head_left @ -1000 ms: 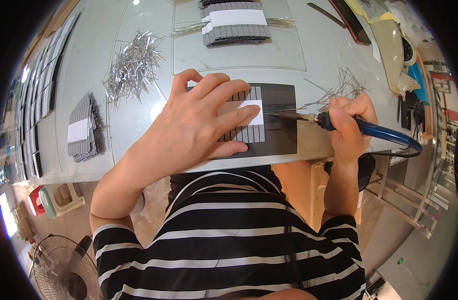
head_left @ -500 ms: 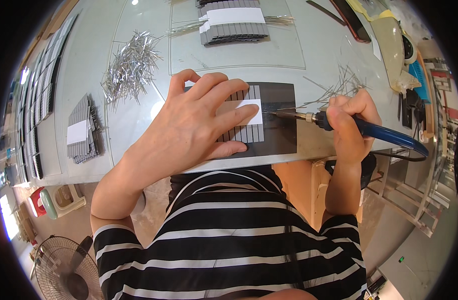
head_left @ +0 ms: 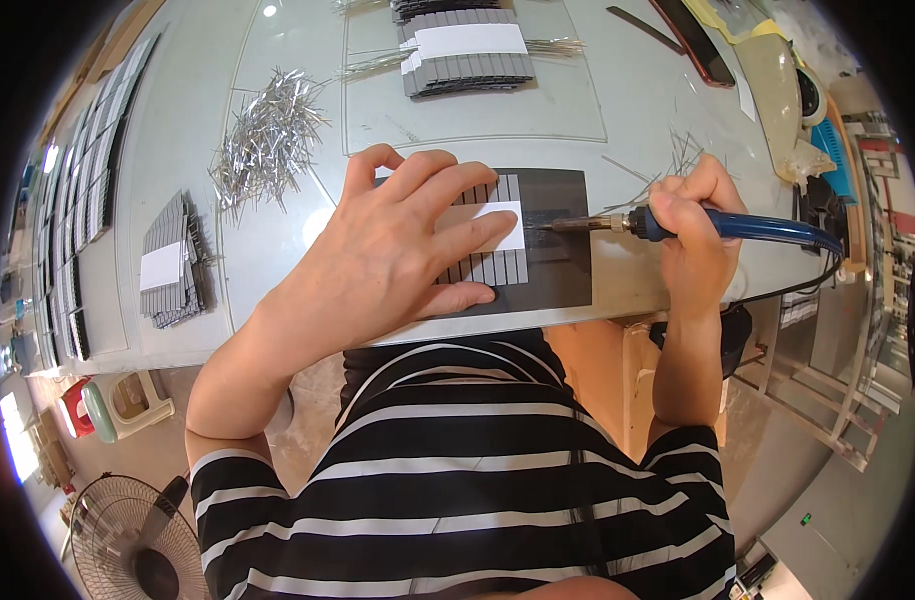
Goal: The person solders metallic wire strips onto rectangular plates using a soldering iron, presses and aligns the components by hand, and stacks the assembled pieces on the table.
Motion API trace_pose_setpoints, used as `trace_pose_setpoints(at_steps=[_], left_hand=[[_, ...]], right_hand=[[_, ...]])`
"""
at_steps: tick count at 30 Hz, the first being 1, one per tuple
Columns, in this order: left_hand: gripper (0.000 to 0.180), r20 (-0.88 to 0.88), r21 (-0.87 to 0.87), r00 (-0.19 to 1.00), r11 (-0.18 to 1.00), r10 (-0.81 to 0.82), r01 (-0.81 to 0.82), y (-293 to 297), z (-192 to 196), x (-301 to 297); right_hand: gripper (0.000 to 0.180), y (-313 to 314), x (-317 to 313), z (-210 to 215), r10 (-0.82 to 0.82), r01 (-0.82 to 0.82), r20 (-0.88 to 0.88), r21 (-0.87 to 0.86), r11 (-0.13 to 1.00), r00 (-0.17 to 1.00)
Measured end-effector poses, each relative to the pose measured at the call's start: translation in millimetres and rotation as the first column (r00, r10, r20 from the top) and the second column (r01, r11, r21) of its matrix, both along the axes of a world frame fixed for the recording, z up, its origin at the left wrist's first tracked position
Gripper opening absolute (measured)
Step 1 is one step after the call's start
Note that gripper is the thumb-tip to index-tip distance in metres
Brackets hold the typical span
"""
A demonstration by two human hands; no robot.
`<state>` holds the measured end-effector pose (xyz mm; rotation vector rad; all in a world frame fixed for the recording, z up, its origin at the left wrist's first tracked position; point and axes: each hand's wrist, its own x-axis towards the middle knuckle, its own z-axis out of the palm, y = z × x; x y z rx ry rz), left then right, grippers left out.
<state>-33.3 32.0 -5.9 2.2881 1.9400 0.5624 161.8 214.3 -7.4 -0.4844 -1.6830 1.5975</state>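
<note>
My left hand (head_left: 398,230) lies spread over a grey slatted panel with a white band (head_left: 508,228), its fingers pressing the panel down. Beneath the panel is a dark flat sheet (head_left: 558,280) at the table's near edge. A blue-handled soldering iron (head_left: 778,228) is gripped in my right hand (head_left: 698,235), the fingers wrapped round its handle. Its tip points left and reaches the dark sheet just beyond the panel's right edge. Whether the tip touches a thin wire there is too small to tell.
Silvery metal strips (head_left: 268,140) lie heaped at left, near a small stack of banded panels (head_left: 168,265). More banded panels (head_left: 468,50) are stacked at the back. Thin wires (head_left: 683,155) lie loose behind my right hand. A dark phone-like slab (head_left: 693,40) rests at back right.
The soldering iron and my right hand have shifted slightly, with the iron's handle now lying more level. My left hand stays in place on the panel. The whole view has moved a little.
</note>
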Motion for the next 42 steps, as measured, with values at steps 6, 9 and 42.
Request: trace_pose_setpoints(at_steps=[6, 9, 42], left_hand=[[0.048, 0.005, 0.009, 1.000, 1.000, -0.004, 0.004, 2, 1, 0], [0.048, 0.005, 0.006, 1.000, 1.000, -0.008, 0.008, 3, 1, -2], [0.057, -0.085, 0.032, 0.939, 0.943, 0.334, -0.333, -86, -12, 5]], right_hand=[[0.026, 1, -1, -4, -0.006, 0.006, -0.016, -0.032, 0.999, 1.000], [0.027, 3, -1, -9, -0.064, 0.063, -0.028, -0.018, 0.998, 0.998], [0.020, -55, 3, 1, -0.150, 0.160, -0.162, 0.052, 0.986, 0.975]])
